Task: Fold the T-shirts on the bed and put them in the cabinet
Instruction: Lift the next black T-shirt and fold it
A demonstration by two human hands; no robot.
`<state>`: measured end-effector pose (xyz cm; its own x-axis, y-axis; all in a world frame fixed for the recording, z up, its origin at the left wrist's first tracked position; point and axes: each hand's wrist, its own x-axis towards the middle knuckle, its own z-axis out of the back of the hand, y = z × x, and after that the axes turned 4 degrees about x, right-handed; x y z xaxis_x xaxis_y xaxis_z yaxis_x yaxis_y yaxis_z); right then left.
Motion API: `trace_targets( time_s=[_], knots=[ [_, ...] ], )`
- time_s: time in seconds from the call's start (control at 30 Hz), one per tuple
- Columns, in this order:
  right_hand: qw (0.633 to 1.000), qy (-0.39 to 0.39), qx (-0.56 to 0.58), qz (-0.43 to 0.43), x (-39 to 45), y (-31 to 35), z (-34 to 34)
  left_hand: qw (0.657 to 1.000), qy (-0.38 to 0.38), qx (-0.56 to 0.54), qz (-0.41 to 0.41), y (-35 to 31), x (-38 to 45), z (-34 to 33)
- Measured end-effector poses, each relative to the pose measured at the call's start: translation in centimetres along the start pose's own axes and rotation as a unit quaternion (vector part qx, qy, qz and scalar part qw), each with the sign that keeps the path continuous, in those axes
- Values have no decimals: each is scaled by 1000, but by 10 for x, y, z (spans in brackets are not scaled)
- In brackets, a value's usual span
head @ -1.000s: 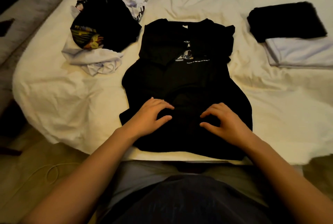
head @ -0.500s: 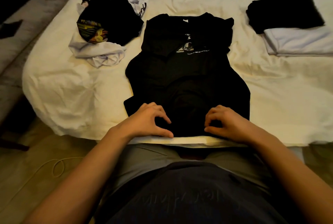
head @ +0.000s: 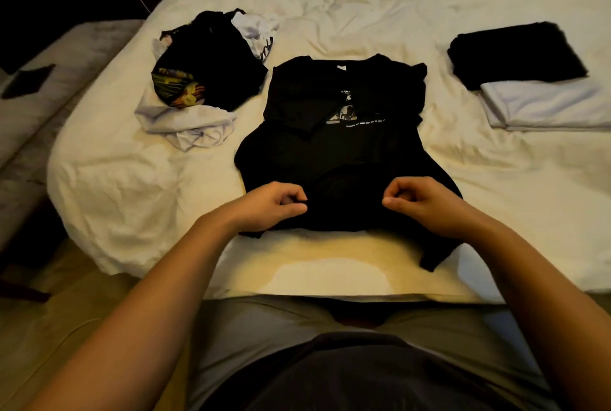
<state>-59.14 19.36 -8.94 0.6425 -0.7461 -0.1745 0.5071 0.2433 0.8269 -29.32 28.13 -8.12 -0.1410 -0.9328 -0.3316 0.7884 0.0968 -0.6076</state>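
i'm mid-fold on the black t-shirt, spread at the near edge of the bed. my left hand and right hand each pinch its hem. next i'd judge: carry the hem evenly up toward the collar.

White folded shirt cut by right edge; shirt print text illegible.

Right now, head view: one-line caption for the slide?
Left hand and right hand pinch the near hem of a black T-shirt on the bed, between an unfolded pile and a folded stack.
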Motion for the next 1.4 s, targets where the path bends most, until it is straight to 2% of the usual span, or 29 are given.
trace_targets(
  time_s=[0.13,0.2,0.27,0.37,0.47,0.57,0.67,0.73,0.8,0.9,1.07,1.17,1.27,1.4],
  knots=[
    [991,-87,-97,-35,27,6,7,983,-158,93,31,-2,27,20],
    [978,-131,-155,-40,32,9,4,973,-178,141,46,-3,32,21],
    [969,-147,-193,-41,31,9,-2,977,-135,145,83,-3,33,18],
    [960,-101,-248,-79,22,8,-12,970,-70,185,140,3,31,11],
    [952,-88,-280,-93,16,-2,-15,970,-76,166,159,16,28,9],
    [965,-89,-225,-104,18,-6,-1,986,-79,91,115,23,29,22],
    [979,-68,-178,-74,29,-5,22,996,-68,-11,55,27,36,46],
    [985,-69,-143,-63,40,-6,38,996,-70,-28,51,33,46,65],
    [987,-71,-130,-61,55,-11,56,996,-48,-7,78,40,58,84],
    [988,-63,-123,-74,80,-19,77,985,-1,101,138,53,81,104],
    [966,-82,-224,-99,108,-31,81,951,-83,259,145,51,110,112],
    [950,-109,-277,-91,113,-32,73,923,-50,343,167,45,120,99],
    [945,-91,-294,-109,115,-31,62,925,-24,352,141,43,129,76],
    [940,-74,-301,-140,114,-32,53,944,-57,299,123,46,134,58]
  ],
)
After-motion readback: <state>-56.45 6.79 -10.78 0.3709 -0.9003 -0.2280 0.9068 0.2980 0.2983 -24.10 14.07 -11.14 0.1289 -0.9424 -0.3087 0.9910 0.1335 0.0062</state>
